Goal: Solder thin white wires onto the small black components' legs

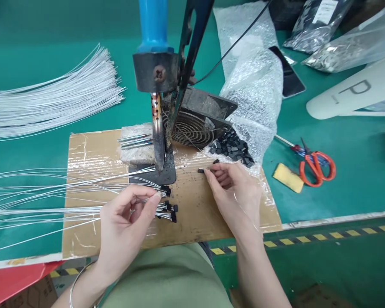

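My left hand (130, 222) is closed in a pinch over the white wires (83, 209), whose ends carry small black connectors (171, 216). Exactly what sits between its fingertips is too small to make out. My right hand (232, 192) pinches a small black connector piece (201, 170) over the cardboard (192, 214); another black piece (216, 161) shows by its fingers. Just beyond that hand lies a pile of black connector pieces (234, 147). A soldering iron (158, 128) with a blue handle hangs tip-down between the hands, above a dark pad (170, 167).
A fan (194, 128) stands behind the iron. White wires are bundled (57, 98) at the back left. Bubble wrap (250, 72), a phone (288, 75), orange scissors (317, 167), a yellow sponge (288, 177) and plastic bags (343, 51) lie to the right.
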Available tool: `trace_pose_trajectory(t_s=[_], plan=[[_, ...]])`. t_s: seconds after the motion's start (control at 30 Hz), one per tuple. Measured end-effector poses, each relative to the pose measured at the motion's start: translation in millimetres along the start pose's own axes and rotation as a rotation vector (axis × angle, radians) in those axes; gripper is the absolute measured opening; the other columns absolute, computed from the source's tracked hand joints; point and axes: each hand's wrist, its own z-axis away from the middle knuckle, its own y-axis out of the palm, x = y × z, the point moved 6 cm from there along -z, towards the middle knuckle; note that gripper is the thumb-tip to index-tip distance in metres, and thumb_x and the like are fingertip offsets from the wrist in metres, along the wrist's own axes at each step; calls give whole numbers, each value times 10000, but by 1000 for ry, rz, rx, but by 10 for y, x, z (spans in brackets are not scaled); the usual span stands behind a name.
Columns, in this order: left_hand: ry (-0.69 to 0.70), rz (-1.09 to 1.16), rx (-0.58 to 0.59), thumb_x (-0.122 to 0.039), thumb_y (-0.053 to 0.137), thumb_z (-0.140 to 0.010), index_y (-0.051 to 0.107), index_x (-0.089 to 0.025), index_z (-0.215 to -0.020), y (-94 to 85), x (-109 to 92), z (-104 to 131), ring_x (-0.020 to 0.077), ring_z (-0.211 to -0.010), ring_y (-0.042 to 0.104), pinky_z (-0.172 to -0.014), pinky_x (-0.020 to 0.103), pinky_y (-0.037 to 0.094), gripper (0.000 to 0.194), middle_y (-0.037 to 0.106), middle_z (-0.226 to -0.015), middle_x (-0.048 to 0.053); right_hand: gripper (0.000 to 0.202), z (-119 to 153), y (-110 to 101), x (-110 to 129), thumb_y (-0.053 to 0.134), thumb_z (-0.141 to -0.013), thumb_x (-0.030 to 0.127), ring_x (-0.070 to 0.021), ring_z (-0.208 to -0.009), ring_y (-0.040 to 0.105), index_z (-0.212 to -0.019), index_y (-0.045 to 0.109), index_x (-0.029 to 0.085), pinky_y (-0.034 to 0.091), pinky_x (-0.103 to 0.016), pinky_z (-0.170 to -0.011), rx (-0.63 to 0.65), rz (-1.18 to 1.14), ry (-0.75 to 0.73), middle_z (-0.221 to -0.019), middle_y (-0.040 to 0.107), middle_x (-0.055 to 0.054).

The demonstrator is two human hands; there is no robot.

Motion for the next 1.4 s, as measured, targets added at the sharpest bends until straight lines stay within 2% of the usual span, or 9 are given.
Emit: trace_pose_trajectory(t_s=[0.23, 0.4, 0.47, 0.53, 0.63, 0.8, 0.93, 1.07, 1.4], plan=[[0, -54, 17, -278, 769, -908, 768, -215, -843, -32, 56, 5, 98, -604, 490, -533, 216, 356, 90, 661, -715, -12, 107, 101, -27, 14, 757, -913, 295, -171, -659, 650, -878, 734, 197, 573, -327, -658, -73, -27, -22, -815, 738, -39], [-28, -59, 15, -289, 785, -884, 767, -207, -825, -41, 40, -10, 100, -595, 500, -530, 219, 360, 102, 680, -709, -13, 140, 233, -1, -40, 819, -869, 325, -173, -658, 722, -908, 762, 203, 592, -293, -609, -116, -386, 248, -792, 782, -27], [-52, -40, 17, -280, 790, -870, 767, -207, -819, -18, 2, -20, 101, -592, 513, -536, 218, 376, 92, 690, -704, -18, 117, 266, 20, 41, 836, -852, 298, -161, -608, 700, -895, 791, 199, 594, -287, -580, -99, -536, 250, -746, 770, -16], [-84, -15, -9, -261, 791, -854, 766, -209, -798, 0, -48, -19, 101, -606, 541, -558, 209, 402, 80, 698, -698, -24, 43, 282, 46, 171, 812, -879, 251, -133, -555, 655, -900, 827, 217, 571, -265, -538, -36, -662, 204, -717, 745, 2], [-135, 7, -54, -229, 798, -826, 763, -213, -755, 14, -115, -3, 98, -647, 596, -604, 182, 443, 80, 718, -693, -34, 110, 311, 124, 356, 763, -930, 206, -108, -556, 655, -937, 857, 265, 565, -229, -532, 124, -806, 201, -728, 737, 12], [-126, 95, 34, -199, 798, -839, 773, -218, -761, 41, -160, -23, 96, -710, 675, -685, 158, 517, 84, 781, -783, -27, 103, 383, 306, 571, 792, -915, 235, -89, -549, 657, -939, 869, 298, 583, -186, -518, 346, -1023, 294, -751, 766, 11], [-70, 166, 191, -135, 760, -883, 782, -231, -789, 81, -179, -57, 96, -760, 713, -735, 152, 557, 136, 810, -876, -21, 105, 400, 363, 624, 796, -914, 241, -73, -526, 608, -944, 877, 301, 531, -172, -486, 367, -1051, 277, -712, 726, 19], [-68, 204, 152, -102, 752, -884, 773, -238, -773, 58, -176, -64, 76, -767, 721, -736, 115, 548, 177, 803, -855, -41, 124, 410, 367, 632, 785, -927, 242, -73, -510, 596, -970, 881, 307, 512, -191, -473, 379, -1037, 263, -713, 718, 18], [-58, 142, 208, -120, 752, -903, 774, -227, -808, 48, -156, -71, 103, -814, 740, -772, 150, 585, 145, 806, -915, -9, 94, 416, 382, 638, 790, -909, 255, -88, -487, 608, -950, 875, 254, 527, -201, -453, 356, -1042, 293, -670, 703, 18]])
